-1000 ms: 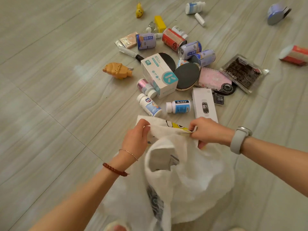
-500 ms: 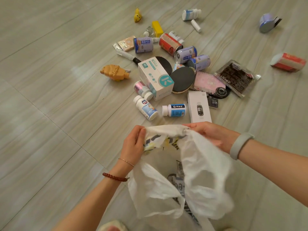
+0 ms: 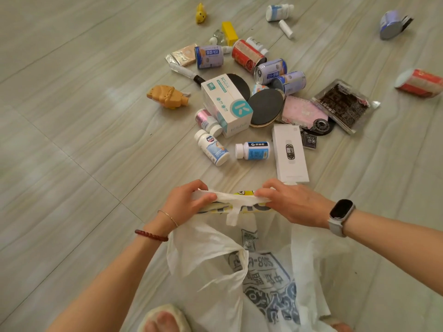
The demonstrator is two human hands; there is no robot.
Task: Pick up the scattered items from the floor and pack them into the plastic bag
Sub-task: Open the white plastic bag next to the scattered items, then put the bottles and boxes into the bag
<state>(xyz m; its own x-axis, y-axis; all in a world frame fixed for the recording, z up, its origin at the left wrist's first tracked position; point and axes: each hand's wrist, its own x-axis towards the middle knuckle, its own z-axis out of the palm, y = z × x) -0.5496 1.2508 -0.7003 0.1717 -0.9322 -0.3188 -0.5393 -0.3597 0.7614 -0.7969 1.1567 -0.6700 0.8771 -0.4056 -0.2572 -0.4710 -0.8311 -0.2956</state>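
Both hands' grip pinches the plastic bag [image 3: 206, 255] rim between them.

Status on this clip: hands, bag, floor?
Left hand and right hand both pinch plastic bag rim. Items unpacked; white box nearest. Nothing blocking.

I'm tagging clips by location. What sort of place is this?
Probably a room in a home: a tiled floor strewn with pill bottles, drink cans and a toy.
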